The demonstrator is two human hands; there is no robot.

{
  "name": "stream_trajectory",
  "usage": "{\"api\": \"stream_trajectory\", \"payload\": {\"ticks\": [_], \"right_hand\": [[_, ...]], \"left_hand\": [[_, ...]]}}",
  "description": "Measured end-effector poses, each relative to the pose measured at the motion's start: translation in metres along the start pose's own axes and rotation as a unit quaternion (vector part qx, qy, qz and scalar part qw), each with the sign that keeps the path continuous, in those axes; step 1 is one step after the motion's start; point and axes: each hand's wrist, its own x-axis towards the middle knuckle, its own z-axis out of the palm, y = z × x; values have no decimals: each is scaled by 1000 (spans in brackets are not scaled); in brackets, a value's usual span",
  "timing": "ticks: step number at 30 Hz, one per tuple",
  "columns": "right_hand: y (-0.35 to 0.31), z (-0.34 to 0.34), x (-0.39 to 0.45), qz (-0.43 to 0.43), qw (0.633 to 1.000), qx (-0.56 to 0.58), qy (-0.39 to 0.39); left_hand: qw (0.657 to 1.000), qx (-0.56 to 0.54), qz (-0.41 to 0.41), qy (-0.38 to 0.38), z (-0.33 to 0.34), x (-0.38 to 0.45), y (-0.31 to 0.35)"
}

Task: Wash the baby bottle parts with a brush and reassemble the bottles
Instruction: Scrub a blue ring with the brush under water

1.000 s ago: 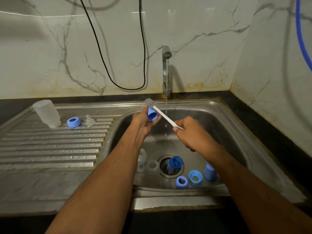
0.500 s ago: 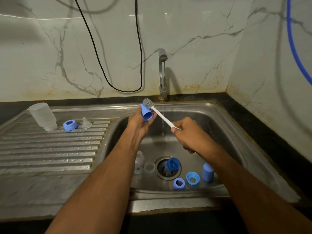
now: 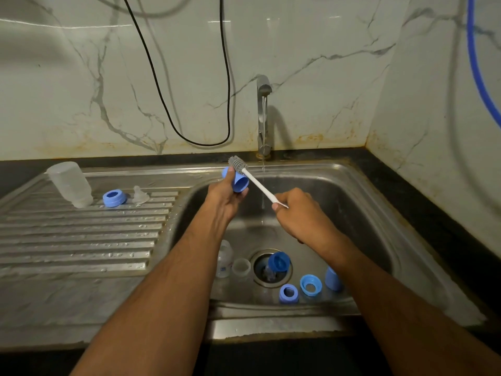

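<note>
I am watching the left hand [image 3: 226, 195] gripping a blue bottle cap [image 3: 238, 180], its fingers curled round it, holding it above the left rim of the sink basin [image 3: 360, 202]; the cap is lying tilted, with its open mouth facing down and to the right. The right hand [image 3: 301, 213] is pinching the white handle of the brush [image 3: 253, 181], whose long axis is running from that hand up and to the left, so the grey bristle head is sitting just above the cap and touching its upper side. A thin stream of water is falling from the tap [image 3: 263, 115] just right of the brush handle. Down in the basin a small clear bottle [image 3: 224, 260] is lying with some printing on its side that I cannot read, beside a clear ring [image 3: 241, 267]; a blue part [image 3: 279, 261] is resting over the drain, and two blue collars [image 3: 288, 293] [image 3: 311, 284] and another blue cap [image 3: 333, 278] are sitting near the front wall. On the draining board [image 3: 81, 240] a clear bottle [image 3: 70, 184] is standing upside down and leaning, next to a blue collar [image 3: 114, 198] and a clear teat [image 3: 140, 195]
</note>
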Motion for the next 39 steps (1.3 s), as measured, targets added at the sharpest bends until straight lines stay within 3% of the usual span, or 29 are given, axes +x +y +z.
{"api": "stream_trajectory", "payload": {"ticks": [7, 13, 18, 25, 30, 32, 34, 36, 39], "right_hand": [[7, -10, -8, 40, 996, 60, -58], [-2, -9, -4, 19, 998, 55, 1], [5, -15, -13, 40, 993, 90, -70], [0, -9, -4, 39, 995, 92, -5], [8, -18, -10, 64, 987, 129, -74], [12, -22, -6, 60, 990, 115, -54], [15, -24, -2, 46, 995, 92, 6], [18, -24, 0, 21, 997, 55, 56], [19, -21, 0, 1, 998, 7, 57]], "left_hand": [[995, -95, 3, 23, -12, 5, 12], [996, -82, 10, -25, 11, -12, -3], [988, -152, 20, -6, -7, -5, 13], [986, -151, 7, -67, 9, -18, 3], [987, -153, 26, -42, -3, -6, 13], [994, -98, 30, -27, -5, -2, 12], [997, 44, 54, -20, -7, 1, 6], [974, 197, 109, -25, -8, 2, -2], [925, 335, 175, -37, -3, -6, -11]]}}
